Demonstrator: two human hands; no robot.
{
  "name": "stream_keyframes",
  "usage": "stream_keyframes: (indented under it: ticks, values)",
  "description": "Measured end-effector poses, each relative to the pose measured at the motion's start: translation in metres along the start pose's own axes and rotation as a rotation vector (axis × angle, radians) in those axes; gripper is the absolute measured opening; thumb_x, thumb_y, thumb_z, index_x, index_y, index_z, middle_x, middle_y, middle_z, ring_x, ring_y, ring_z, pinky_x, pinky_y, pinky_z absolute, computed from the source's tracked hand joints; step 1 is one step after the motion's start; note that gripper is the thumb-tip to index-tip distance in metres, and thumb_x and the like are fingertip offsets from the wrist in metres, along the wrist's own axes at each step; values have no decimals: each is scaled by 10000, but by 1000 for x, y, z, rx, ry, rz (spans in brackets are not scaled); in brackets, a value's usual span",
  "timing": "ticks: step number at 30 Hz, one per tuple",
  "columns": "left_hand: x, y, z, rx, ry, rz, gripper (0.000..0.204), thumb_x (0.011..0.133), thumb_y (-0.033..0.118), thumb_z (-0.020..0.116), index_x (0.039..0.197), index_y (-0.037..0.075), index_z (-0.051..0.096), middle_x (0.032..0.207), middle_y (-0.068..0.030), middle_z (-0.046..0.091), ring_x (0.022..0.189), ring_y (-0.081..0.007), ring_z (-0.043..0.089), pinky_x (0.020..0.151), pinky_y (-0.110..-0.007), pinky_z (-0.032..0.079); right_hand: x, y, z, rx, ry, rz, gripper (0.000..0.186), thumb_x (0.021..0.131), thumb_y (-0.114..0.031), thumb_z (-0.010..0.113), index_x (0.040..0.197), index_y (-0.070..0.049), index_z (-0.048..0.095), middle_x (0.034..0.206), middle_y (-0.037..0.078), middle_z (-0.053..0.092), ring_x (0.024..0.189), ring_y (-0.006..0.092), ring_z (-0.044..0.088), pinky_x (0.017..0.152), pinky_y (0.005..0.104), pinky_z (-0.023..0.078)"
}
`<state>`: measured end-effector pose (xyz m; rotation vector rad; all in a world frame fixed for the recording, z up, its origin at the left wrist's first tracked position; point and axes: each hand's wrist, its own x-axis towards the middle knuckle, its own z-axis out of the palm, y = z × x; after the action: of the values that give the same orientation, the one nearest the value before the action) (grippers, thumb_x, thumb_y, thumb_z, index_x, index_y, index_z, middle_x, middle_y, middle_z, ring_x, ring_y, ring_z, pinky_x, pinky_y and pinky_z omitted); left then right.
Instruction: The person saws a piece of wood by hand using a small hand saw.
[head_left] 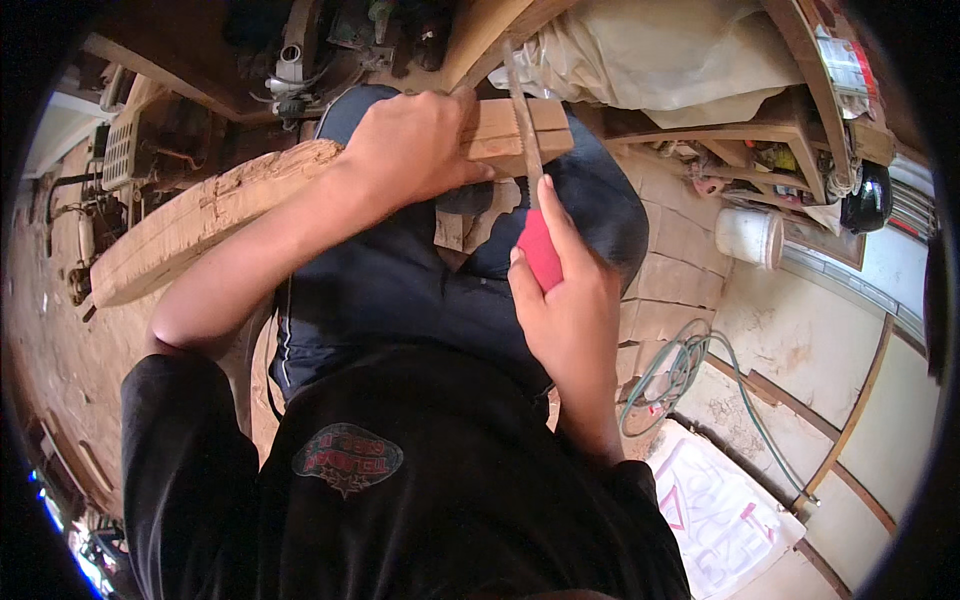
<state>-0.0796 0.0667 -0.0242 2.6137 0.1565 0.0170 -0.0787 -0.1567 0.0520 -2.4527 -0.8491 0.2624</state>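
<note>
My left hand point(415, 145) presses down on a long rough wooden piece point(190, 220) that lies across my lap, its squared end point(520, 130) sticking out past my fingers. My right hand point(570, 300) grips the red handle point(540, 250) of a thin metal file point(522, 115). The file's blade stands nearly upright and rests against the squared end of the wood, just right of my left hand. My dark trousers point(400, 280) show under the wood.
A white bucket point(750, 235) stands on the tiled floor to the right, near a coiled green hose point(670, 370) and a white printed sack point(720, 510). Cluttered wooden shelves point(790, 130) and pale cloth point(660, 60) lie ahead, machinery parts point(290, 70) at upper left.
</note>
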Motion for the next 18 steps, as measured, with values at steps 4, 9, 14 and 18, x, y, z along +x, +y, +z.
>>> stream_keyframes:
  ticks: [4, 9, 14, 18]
  values:
    - [2, -2, -10, -15, 40, -72, 624, 794, 594, 829, 1024, 46, 639, 874, -227, 735, 859, -436, 737, 756, -527, 589, 16, 6, -4, -13, -16, -52, 716, 886, -43, 705, 1566, -90, 488, 1242, 273, 704, 1067, 457, 701, 892, 496, 574]
    - [2, -3, -11, -18, 45, -80, 615, 786, 580, 836, 1033, 46, 656, 885, -230, 739, 876, -445, 735, 766, -528, 589, 6, 6, -8, 17, -16, -101, 713, 889, -39, 702, 1567, -94, 489, 1262, 275, 697, 1087, 464, 697, 914, 496, 570]
    - [1, -6, -17, -82, 17, -91, 611, 768, 572, 848, 1027, 49, 665, 897, -221, 745, 889, -439, 736, 773, -530, 592, -26, -15, -30, -9, -122, 109, 643, 905, -53, 719, 1527, -88, 559, 1306, 272, 693, 1165, 414, 712, 941, 435, 566]
    - [-4, -1, -10, -46, 70, -66, 625, 772, 579, 845, 1031, 43, 654, 878, -223, 738, 885, -436, 737, 761, -529, 594, -37, -13, -31, -6, -97, 63, 646, 902, -57, 718, 1528, -91, 559, 1285, 280, 696, 1147, 426, 711, 920, 431, 574]
